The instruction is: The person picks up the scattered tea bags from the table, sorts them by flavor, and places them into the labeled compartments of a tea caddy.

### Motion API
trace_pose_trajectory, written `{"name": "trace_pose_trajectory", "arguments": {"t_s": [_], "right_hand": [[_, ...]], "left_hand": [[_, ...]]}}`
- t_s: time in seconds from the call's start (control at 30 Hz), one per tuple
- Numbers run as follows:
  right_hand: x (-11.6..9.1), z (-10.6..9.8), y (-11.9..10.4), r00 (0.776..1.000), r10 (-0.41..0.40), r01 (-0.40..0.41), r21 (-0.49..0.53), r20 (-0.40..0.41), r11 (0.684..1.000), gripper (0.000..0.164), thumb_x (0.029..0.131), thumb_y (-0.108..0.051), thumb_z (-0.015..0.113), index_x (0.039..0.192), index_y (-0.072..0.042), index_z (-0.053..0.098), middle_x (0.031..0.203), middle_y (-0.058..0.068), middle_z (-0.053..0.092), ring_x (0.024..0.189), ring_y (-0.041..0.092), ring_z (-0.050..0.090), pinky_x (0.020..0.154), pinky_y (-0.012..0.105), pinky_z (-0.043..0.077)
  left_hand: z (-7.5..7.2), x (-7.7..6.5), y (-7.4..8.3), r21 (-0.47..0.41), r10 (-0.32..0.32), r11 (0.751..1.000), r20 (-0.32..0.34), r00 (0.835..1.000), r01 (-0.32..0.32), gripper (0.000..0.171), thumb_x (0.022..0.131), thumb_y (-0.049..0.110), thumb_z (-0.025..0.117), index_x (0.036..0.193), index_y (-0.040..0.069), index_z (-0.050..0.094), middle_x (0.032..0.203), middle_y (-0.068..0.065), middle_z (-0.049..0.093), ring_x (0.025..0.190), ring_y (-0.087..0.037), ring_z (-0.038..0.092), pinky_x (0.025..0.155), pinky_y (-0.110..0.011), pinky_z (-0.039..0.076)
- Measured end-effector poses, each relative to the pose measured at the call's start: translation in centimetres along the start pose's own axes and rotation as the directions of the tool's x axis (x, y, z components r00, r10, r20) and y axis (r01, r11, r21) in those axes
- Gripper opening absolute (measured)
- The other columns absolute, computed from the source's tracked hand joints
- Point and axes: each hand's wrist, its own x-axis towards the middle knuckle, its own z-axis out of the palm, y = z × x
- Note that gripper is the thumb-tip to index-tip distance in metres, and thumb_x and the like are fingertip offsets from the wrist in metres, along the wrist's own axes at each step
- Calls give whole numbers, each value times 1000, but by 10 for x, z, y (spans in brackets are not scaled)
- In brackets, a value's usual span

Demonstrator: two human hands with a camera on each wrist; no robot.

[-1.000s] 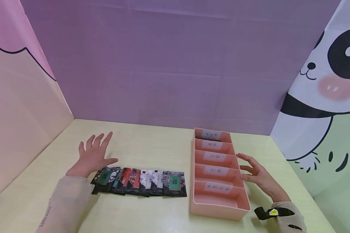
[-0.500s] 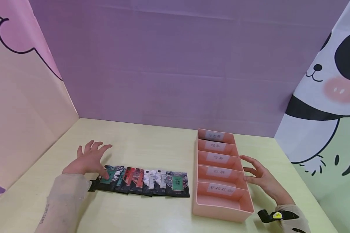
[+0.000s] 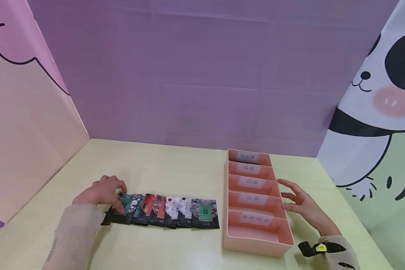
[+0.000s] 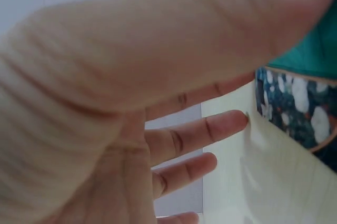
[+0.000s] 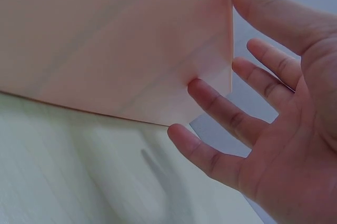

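Observation:
My left hand (image 3: 104, 191) is over the leftmost tea packet (image 3: 132, 204), which is dark with a green label and floral print. The thumb lies on its face, and the index fingertip is at its far edge. In the left wrist view the other fingers (image 4: 226, 122) are fairly straight, apart from the packet (image 4: 300, 100). My right hand (image 3: 303, 206) rests its fingertips against the right side of a pink divided box (image 3: 256, 245); in the right wrist view, loosely spread fingers (image 5: 226, 116) touch the box wall (image 5: 131, 40).
Several overlapping tea packets, with red (image 3: 160, 210), white (image 3: 171, 212) and green-labelled (image 3: 205, 213) fronts, lie in a row left of the box. Each compartment has a paper label (image 3: 254, 218); something dark shows in the rear one. A purple backdrop (image 3: 202, 82) stands behind the table.
My left hand has come down and toward me, from spread above the packets to thumb and index finger at the leftmost one. The right hand stays at the box.

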Motion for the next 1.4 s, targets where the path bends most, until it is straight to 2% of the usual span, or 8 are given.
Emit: {"name": "trace_pose_trajectory", "arguments": {"t_s": [0.23, 0.37, 0.47, 0.63, 0.83, 1.03, 1.33, 1.4], "right_hand": [[3, 1, -2, 1000, 3, -3, 5, -2, 1000, 67, 96, -2, 61, 155, -9, 28, 144, -21, 39, 118, 3, 55, 90, 28, 50], [4, 3, -4, 999, -31, 30, 29, 16, 999, 66, 96, 0, 60, 155, -10, 30, 144, -20, 40, 118, 6, 56, 90, 27, 51], [4, 4, -5, 998, -51, 49, 49, 26, 998, 66, 96, 2, 60, 154, -9, 30, 145, -19, 41, 119, 7, 56, 90, 28, 51], [4, 4, -5, 999, -37, 37, 37, 15, 999, 66, 97, 1, 59, 154, -10, 30, 144, -20, 40, 118, 3, 55, 90, 28, 51], [3, 4, -4, 999, -29, 29, 31, 13, 999, 66, 97, 0, 59, 155, -11, 30, 144, -20, 40, 118, 2, 55, 89, 28, 51], [3, 1, -4, 998, -60, 59, 32, 16, 998, 66, 96, 2, 59, 154, -9, 30, 146, -19, 39, 119, 5, 55, 89, 28, 52], [1, 1, -3, 999, -52, 51, 44, 16, 998, 66, 96, 3, 59, 154, -9, 30, 145, -18, 41, 118, 6, 56, 89, 28, 51], [0, 1, -3, 999, -49, 49, 47, 14, 998, 66, 96, 3, 59, 154, -9, 31, 145, -18, 41, 118, 6, 56, 89, 28, 51]], "left_hand": [[-2, -5, -2, -61, -5, 998, 24, 1000, 6, 55, 61, 32, 96, 93, 6, 60, 96, -10, 55, 93, -35, 45, 79, -54, 42], [-4, -9, -3, -185, 2, 983, 54, 999, 8, 52, 63, 19, 95, 93, 3, 55, 95, -10, 56, 87, -28, 49, 77, -46, 44], [-5, -10, -4, -229, 32, 973, 55, 998, -18, 46, 66, 10, 92, 91, 1, 56, 92, -10, 56, 83, -26, 51, 76, -42, 46], [-7, -10, -10, -224, 93, 971, 9, 996, -89, 27, 72, 1, 85, 87, 1, 63, 87, -7, 60, 81, -24, 54, 75, -43, 50], [-12, -11, -18, -304, 177, 937, -11, 984, -172, 12, 80, -8, 74, 88, 0, 68, 86, -5, 65, 79, -21, 58, 70, -38, 53], [-20, -16, -16, -398, 185, 898, -50, 981, -190, 9, 85, -7, 66, 92, -3, 69, 86, -10, 67, 77, -20, 59, 64, -32, 52], [-28, -21, -6, -431, 207, 869, -130, 970, -243, 11, 86, -6, 67, 97, -4, 68, 90, -7, 68, 76, -20, 60, 67, -31, 52], [-29, -21, 0, -424, 193, 872, -161, 968, -244, 11, 87, -4, 68, 97, -2, 68, 90, -5, 67, 77, -19, 60, 68, -31, 52]]}}
